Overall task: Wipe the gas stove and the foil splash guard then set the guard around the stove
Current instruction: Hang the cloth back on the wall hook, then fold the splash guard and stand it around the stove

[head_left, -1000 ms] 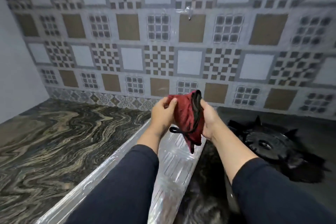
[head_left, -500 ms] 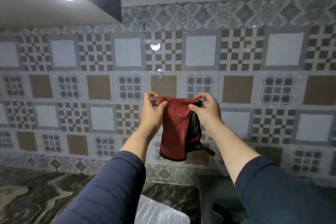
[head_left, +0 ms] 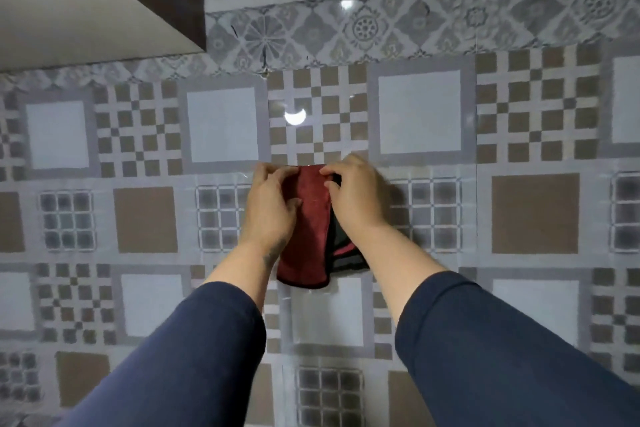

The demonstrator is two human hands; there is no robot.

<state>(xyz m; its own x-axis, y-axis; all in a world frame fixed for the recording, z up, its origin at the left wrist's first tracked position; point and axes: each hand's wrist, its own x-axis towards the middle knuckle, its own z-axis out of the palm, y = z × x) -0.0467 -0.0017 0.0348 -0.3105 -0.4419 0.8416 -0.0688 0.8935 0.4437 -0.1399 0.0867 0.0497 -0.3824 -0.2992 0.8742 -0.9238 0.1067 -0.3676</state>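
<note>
Both hands pinch the top edge of the red cloth [head_left: 308,218]: my left hand [head_left: 270,215] holds its left corner and my right hand [head_left: 356,201] its right corner, so the grip on each side is closed on fabric. The cloth hangs folded, flat against the patterned tile wall [head_left: 533,211], its black-trimmed lower edge loose below my wrists (a darker layer shows behind the red one). No worktop is in view from here, and neither the gas stove nor the foil splash guard can be seen, so I cannot say how they lie now.

My guess is that I am hanging the cloth up on the wall, perhaps on a hook I cannot make out under my fingers. If so, wiping is finished or paused, and the remaining step is the guard. That calls for letting go, looking down, and standing the foil around the stove.
</note>
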